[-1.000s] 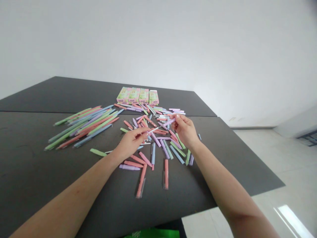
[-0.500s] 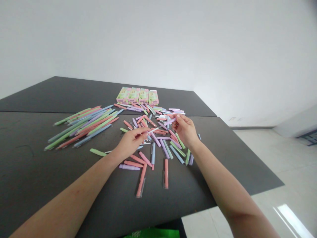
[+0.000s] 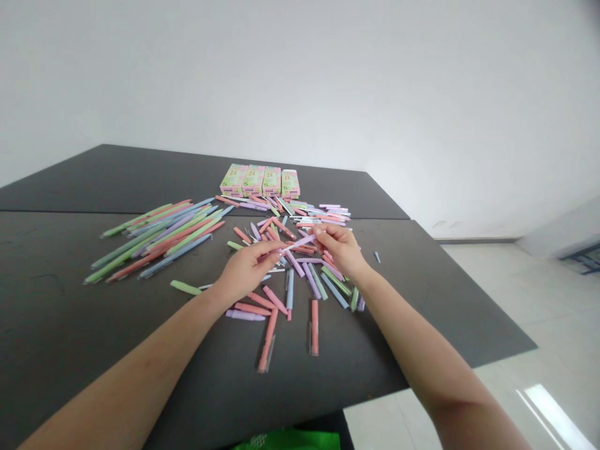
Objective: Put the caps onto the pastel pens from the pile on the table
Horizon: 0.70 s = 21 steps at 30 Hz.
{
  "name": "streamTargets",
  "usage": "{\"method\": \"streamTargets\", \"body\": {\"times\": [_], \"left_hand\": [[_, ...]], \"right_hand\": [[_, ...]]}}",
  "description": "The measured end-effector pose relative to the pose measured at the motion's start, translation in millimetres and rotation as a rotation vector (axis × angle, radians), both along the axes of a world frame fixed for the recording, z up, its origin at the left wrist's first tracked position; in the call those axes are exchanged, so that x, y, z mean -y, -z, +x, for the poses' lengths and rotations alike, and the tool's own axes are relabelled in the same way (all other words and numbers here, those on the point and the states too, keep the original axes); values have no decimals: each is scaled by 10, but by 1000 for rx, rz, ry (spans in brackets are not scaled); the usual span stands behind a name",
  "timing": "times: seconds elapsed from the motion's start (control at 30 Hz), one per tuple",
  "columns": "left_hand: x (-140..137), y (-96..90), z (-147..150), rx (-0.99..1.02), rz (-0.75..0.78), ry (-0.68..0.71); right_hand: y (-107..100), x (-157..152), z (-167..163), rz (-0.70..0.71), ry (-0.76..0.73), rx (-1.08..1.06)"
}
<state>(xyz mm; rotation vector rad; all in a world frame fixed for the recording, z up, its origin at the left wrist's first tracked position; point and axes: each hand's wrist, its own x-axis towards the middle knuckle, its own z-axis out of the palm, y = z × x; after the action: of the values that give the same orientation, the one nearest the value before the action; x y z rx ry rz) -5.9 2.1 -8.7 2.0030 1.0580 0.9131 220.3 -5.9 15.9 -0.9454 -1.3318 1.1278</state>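
Over the scattered pen parts, my left hand (image 3: 250, 265) pinches the end of a thin white pen refill (image 3: 289, 247). My right hand (image 3: 340, 250) has its fingers closed on a purple pen barrel (image 3: 304, 240). The refill's far end meets the barrel and appears to be partly inside it. Beneath both hands lie loose pink, purple, green and blue pen parts, among them a blue barrel (image 3: 290, 290) and a purple barrel (image 3: 311, 281).
Left of my hands lies a pile of long, pastel-coloured pens (image 3: 164, 240). Several small pink-and-green boxes (image 3: 253, 181) stand in a row at the back. Two pink pen parts with clear caps (image 3: 314, 328) lie near the dark table's (image 3: 225, 400) front edge.
My right hand has moved left and slightly down with the purple barrel, bringing it onto the refill. My left hand has stayed almost still. A small blue piece at the right is now uncovered.
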Motion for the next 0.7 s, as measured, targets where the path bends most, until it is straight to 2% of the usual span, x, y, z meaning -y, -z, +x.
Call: {"method": "streamTargets", "body": {"times": [0.3,0.43,0.7], "left_hand": [[28,-42,-8,-116,102,-72],[35,-63,-16,-182,167,-62],[28,-36,-25,-176,231,-73]], "right_hand": [[11,38,-83,-30,-28,104],[21,37,-81,-30,-21,96],[28,38,-71,-56,-31,119]]}}
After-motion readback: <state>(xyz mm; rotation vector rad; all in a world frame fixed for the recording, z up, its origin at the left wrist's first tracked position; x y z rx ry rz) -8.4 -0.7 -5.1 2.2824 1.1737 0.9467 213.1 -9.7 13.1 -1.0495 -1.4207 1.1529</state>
